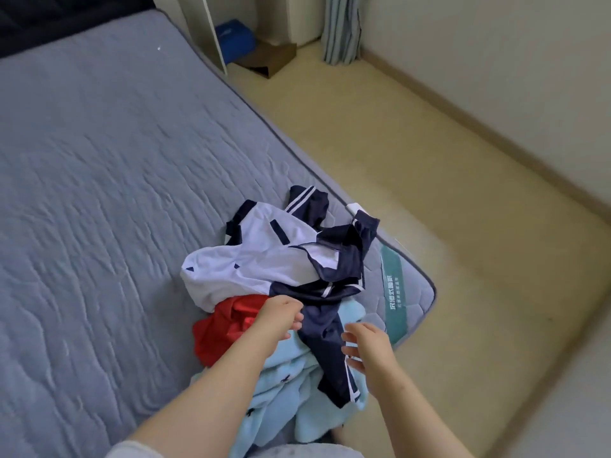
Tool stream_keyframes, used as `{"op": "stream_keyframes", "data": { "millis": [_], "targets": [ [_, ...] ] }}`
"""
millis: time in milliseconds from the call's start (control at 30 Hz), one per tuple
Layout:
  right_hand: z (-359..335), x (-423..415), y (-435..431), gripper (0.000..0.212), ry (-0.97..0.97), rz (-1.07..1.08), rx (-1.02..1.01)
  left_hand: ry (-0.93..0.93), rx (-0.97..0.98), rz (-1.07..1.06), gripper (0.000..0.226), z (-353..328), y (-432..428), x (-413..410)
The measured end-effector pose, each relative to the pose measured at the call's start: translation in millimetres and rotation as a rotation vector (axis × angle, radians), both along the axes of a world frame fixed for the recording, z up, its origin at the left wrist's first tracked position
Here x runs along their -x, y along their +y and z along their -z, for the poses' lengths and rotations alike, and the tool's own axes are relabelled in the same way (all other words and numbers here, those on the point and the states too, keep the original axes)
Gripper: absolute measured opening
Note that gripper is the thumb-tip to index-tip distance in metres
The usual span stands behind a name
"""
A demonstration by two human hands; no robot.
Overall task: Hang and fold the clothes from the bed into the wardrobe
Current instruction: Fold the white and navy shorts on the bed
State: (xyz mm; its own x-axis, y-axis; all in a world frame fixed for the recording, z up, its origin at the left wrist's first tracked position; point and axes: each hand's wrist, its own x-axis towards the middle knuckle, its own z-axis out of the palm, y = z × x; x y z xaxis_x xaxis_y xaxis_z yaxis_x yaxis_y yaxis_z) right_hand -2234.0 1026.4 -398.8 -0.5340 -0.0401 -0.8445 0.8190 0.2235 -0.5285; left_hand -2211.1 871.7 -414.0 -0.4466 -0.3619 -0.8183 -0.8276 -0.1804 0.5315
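The clothes pile (264, 259) lies at the bed's (99, 160) near corner, close to its edge, with bare floor (429, 193) beyond. The left hand (279, 317) curls its grip at the navy garment (324, 328); I cannot tell whether it pinches. The right hand (370, 352) hovers beside it, grip spread.
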Motion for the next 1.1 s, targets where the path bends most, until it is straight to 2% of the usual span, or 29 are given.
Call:
{"op": "stream_keyframes", "data": {
  "millis": [167, 300, 467, 600, 700, 767, 867, 1100],
  "targets": [
    [44.8, 51.1, 5.5, 0.014, -0.089, -0.017, 0.002, -0.104, -0.020, -0.049, 0.013, 41.6, 15.6, 57.3],
    [72.8, 70.6, 15.9, 0.013, -0.119, -0.004, -0.030, -0.068, 0.006, 0.049, 0.047, 77.0, 26.9, 93.4],
    [93.3, 71.6, 25.9, 0.008, -0.162, -0.042, -0.069, -0.100, -0.235, -0.006, 0.066, 100.0, 29.9, 117.2],
    [89.9, 66.6, 22.4, 0.008, -0.167, -0.076, -0.067, 0.033, -0.120, -0.089, 0.058, 96.6, 20.9, 110.2],
    [77.8, 64.0, 11.7, 0.009, -0.160, -0.089, -0.040, 0.114, 0.064, -0.374, 0.031, 79.7, 6.8, 94.1],
    [66.7, 62.3, 0.4, 0.010, -0.139, -0.102, -0.028, 0.101, -0.016, -0.586, 0.011, 65.2, -7.5, 80.5],
    [48.1, 55.5, -21.6, 0.012, -0.092, -0.131, -0.015, 0.113, -0.238, -0.706, 0.021, 38.8, -30.6, 56.5],
    [3.2, -0.4, -76.7, 0.010, 0.049, -0.220, 0.042, 0.244, -0.419, -0.799, 0.020, -25.2, -75.6, -41.5]
  ]
}}
